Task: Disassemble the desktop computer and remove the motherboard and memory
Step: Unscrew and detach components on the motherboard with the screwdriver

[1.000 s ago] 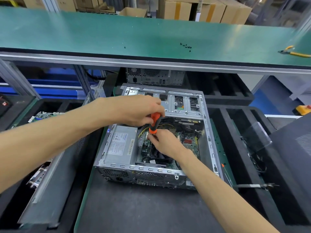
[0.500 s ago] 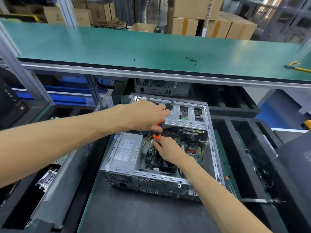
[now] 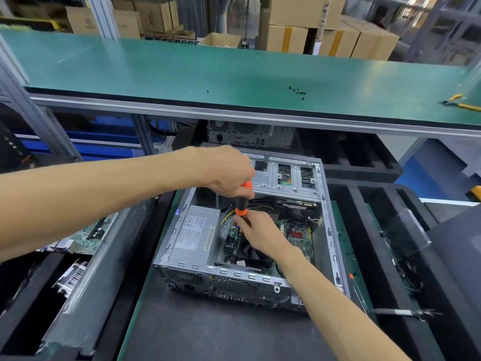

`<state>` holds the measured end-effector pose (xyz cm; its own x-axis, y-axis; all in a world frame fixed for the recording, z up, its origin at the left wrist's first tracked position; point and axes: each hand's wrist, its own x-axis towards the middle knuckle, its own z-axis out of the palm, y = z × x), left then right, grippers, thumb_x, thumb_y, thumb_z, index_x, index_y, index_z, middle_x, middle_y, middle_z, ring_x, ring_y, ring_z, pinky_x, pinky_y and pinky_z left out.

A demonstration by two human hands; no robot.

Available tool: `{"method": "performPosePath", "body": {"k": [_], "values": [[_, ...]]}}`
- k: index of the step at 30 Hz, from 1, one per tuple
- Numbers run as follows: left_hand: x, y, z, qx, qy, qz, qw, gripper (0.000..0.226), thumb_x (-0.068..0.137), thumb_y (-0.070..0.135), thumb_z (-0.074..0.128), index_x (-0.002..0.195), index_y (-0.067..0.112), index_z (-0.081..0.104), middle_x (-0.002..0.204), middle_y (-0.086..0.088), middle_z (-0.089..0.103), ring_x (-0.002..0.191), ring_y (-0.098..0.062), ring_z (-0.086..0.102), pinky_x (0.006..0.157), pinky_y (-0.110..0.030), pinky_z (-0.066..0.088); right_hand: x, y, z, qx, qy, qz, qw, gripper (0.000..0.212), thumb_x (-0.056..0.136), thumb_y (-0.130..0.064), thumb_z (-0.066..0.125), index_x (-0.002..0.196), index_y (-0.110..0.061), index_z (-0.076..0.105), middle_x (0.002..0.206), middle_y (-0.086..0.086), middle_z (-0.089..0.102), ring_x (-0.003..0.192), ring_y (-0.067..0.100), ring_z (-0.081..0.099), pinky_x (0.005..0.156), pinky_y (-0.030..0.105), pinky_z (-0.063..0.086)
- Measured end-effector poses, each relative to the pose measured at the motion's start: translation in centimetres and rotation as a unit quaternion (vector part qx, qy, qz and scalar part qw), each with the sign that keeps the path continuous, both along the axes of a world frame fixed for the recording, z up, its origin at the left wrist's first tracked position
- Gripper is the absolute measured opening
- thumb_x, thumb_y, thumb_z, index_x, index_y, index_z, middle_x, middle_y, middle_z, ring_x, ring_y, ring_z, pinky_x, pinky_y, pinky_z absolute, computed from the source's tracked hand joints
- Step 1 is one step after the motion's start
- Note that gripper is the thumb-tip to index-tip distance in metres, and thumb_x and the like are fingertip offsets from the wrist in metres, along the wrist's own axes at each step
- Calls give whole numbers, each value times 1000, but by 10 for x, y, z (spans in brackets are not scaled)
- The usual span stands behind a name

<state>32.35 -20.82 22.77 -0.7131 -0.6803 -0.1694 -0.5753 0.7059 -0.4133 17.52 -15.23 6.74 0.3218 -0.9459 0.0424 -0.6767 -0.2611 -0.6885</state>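
Note:
An open silver desktop case lies on its side on the dark mat. Inside sit the grey power supply on the left and the green motherboard on the right, with a black fan partly hidden under my right wrist. My left hand grips the top of an orange-and-black screwdriver that stands upright over the board. My right hand pinches the screwdriver's lower end close to the board. The tip is hidden by my fingers.
A green shelf spans above, with several small black screws and yellow-handled pliers. Another case stands behind. A removed side panel and a loose board lie left. Black foam trays lie right.
The view has tilted so the case sits lower in the frame. Both hands stay on the screwdriver at the same spot over the board.

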Motion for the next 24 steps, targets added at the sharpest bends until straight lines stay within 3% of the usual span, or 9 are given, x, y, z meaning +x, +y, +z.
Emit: {"method": "performPosePath", "body": {"k": [4,7,8,10,12,16,19,22,24], "values": [[-7,11,6,-57,-14,-50,997,63,97,67,25,61,16,38,56,2,37,44,-15,35,43,-26,22,0,-1,0,3,22,15,1000,28,106,-34,45,87,-22,63,69,-11,56,56,4,49,54,22,33],[-7,15,7,-31,-6,-71,997,46,97,59,42,98,15,54,86,0,52,64,-20,53,48,-29,30,-2,-1,1,-4,13,12,1000,30,106,-30,45,84,-21,62,67,-12,53,56,1,50,55,22,32],[-5,14,8,7,3,-86,996,38,96,49,53,114,16,50,100,-2,51,70,-20,53,50,-28,29,-4,-2,0,-2,6,9,1000,30,106,-30,45,83,-20,62,67,-12,53,57,2,50,56,22,32],[-3,15,12,53,3,-112,992,36,94,28,60,125,17,44,111,-4,47,67,-17,44,49,-28,28,-6,-3,0,6,0,10,1000,30,106,-30,45,83,-21,62,68,-11,53,56,5,48,56,20,33],[-1,13,11,37,-5,-143,989,26,97,21,53,122,17,46,112,-4,50,69,-19,45,54,-31,33,-6,-2,0,9,2,19,1000,29,106,-30,45,82,-24,60,67,-10,54,55,5,49,53,18,34],[6,0,13,86,40,-121,988,23,98,31,55,117,18,52,111,0,55,80,-18,51,66,-28,36,-3,-2,0,1,-6,18,1000,27,106,-28,45,87,-20,62,63,-12,50,55,-5,51,51,14,34],[12,-7,11,103,75,-87,988,28,95,49,55,94,22,49,87,6,55,69,-13,48,62,-27,35,-1,-3,2,-1,-6,17,1000,27,107,-28,45,91,-17,63,63,-14,48,55,-10,51,51,12,35],[8,-5,4,7,44,-88,995,49,96,64,37,77,19,43,62,5,41,51,-14,40,49,-30,29,-1,-3,4,-6,0,26,1000,27,107,-26,45,91,-14,64,65,-13,49,58,-8,51,53,13,35],[3,1,0,-59,8,-88,994,60,100,61,24,70,14,47,56,3,34,45,-15,31,45,-28,21,0,-3,3,-6,9,32,999,28,107,-28,46,92,-13,64,70,-14,50,58,-4,49,54,15,34]]}}
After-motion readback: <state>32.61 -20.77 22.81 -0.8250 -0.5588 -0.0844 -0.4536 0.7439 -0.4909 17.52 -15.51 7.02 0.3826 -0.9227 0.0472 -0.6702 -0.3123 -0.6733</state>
